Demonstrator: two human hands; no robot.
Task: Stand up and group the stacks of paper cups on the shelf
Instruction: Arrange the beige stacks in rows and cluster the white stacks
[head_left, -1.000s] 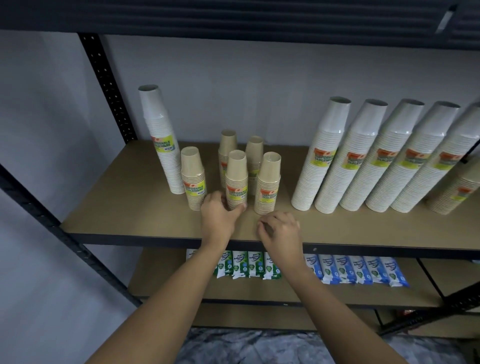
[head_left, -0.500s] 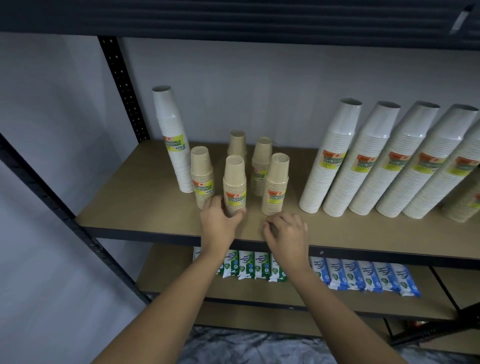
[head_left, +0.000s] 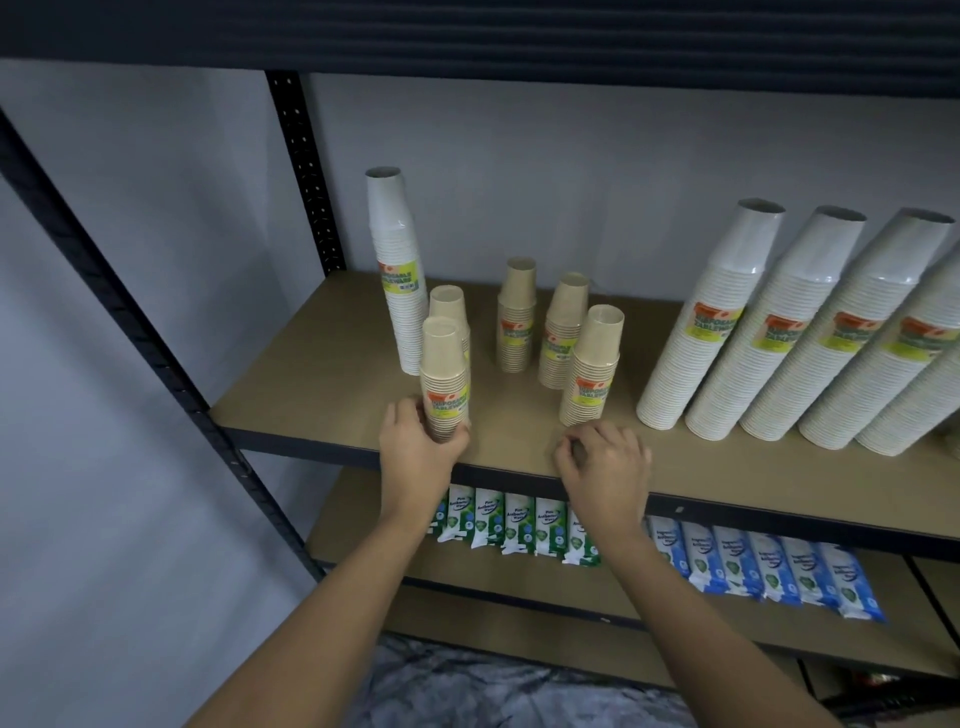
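My left hand (head_left: 415, 457) grips the base of a short brown cup stack (head_left: 444, 379) standing upright at the shelf's front edge, right in front of another brown stack (head_left: 451, 309). A tall white stack (head_left: 395, 270) rises just behind them. Three more brown stacks stand apart: two further back (head_left: 516, 317) (head_left: 563, 332) and one nearer the front (head_left: 595, 364). My right hand (head_left: 605, 465) rests with curled fingers on the shelf edge below that front stack, holding nothing. Several tall white stacks (head_left: 727, 317) lean to the right.
The brown shelf board (head_left: 322, 364) has a black front rail and a black perforated upright (head_left: 306, 171) at its back left. On the lower shelf lie green wipe packs (head_left: 514, 525) and blue packs (head_left: 753, 566). A dark shelf overhangs above.
My left hand has slid the gripped brown stack leftward, from the middle group to a spot in front of the stack beside the tall white one. The right hand stayed near the shelf edge.
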